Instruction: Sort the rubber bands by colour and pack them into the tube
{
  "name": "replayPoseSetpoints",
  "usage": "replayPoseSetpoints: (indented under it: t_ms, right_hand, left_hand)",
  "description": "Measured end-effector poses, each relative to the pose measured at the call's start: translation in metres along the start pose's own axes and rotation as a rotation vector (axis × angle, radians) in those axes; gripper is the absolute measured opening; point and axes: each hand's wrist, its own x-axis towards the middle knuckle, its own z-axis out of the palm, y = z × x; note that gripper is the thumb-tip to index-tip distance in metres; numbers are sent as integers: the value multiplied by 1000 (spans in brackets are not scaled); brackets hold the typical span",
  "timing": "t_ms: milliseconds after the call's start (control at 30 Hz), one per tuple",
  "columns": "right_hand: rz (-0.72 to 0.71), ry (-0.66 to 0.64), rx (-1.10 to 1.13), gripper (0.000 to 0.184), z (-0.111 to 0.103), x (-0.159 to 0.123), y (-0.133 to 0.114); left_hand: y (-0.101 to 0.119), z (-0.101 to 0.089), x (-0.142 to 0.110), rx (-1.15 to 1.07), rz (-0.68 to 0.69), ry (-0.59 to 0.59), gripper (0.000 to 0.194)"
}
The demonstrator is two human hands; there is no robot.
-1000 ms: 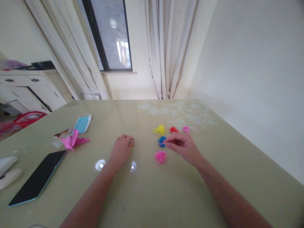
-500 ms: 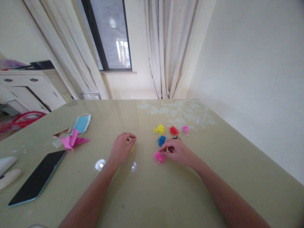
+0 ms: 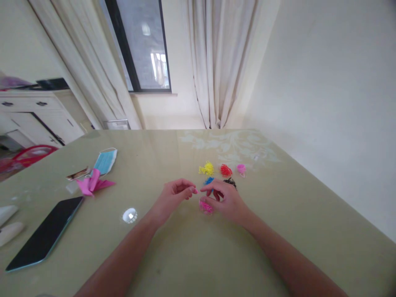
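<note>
My left hand (image 3: 177, 197) is closed in a pinch, with a small pink rubber band (image 3: 195, 191) at the fingertips. Just to its right, my right hand (image 3: 224, 199) hovers with thumb and index finger apart and nothing visible between them. Below those fingers lies a pile of pink rubber bands (image 3: 206, 207), partly covered by the thumb. Behind the right hand are a blue pile (image 3: 208, 180), partly hidden, and a black pile (image 3: 230, 182). Farther back sit a yellow pile (image 3: 207, 168), a red pile (image 3: 226, 170) and a small pink cup-shaped thing (image 3: 241, 168).
On the left of the glossy table (image 3: 192, 260) lie a dark-screened phone or tablet (image 3: 46, 233), a pink folded paper bird (image 3: 93, 183), a blue face mask (image 3: 105, 161) and a brown strip (image 3: 77, 173). White objects (image 3: 10, 233) stand at the left edge. A wall borders the right side.
My left hand has moved right, close to my right hand, and now pinches a pink band. My right hand's fingers have lifted off the pink pile and spread apart.
</note>
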Motion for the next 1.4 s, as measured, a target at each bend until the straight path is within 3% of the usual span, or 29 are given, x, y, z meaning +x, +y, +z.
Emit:
replayPoseSetpoints:
  t_ms: [133,233,300,433,567,833,1067,1167,1400]
  right_hand:
    - [-10,11,-11,25,3,-1,-3]
    - [5,28,24,27,-1,0,-3]
    - [30,49,63,29,-7,2,-3]
    - [84,65,143,36,-18,5,-4]
    - [94,60,169,42,-22,5,-5]
    - [37,21,69,40,-22,4,-3]
    - [-258,-185,-552,28,-13,-2,11]
    - [-305,-235,-667,21,-11,-3,12]
    - [-307,-184,-662,20,-12,-2,10]
  left_hand:
    - [-1,8,-3,30,-6,-64,33]
    - [0,3,-1,144,20,-67,34]
    - [-1,-7,1,354,70,9,33]
    - [-11,-34,5,1017,189,314,28]
    - [-25,-54,9,1232,102,271,33]
    - [-23,-56,16,1145,52,173,20]
    - [-18,-49,12,1113,162,298,18]
    - [-13,-46,13,872,179,313,20]
    - [2,-26,7,147,73,122,40]
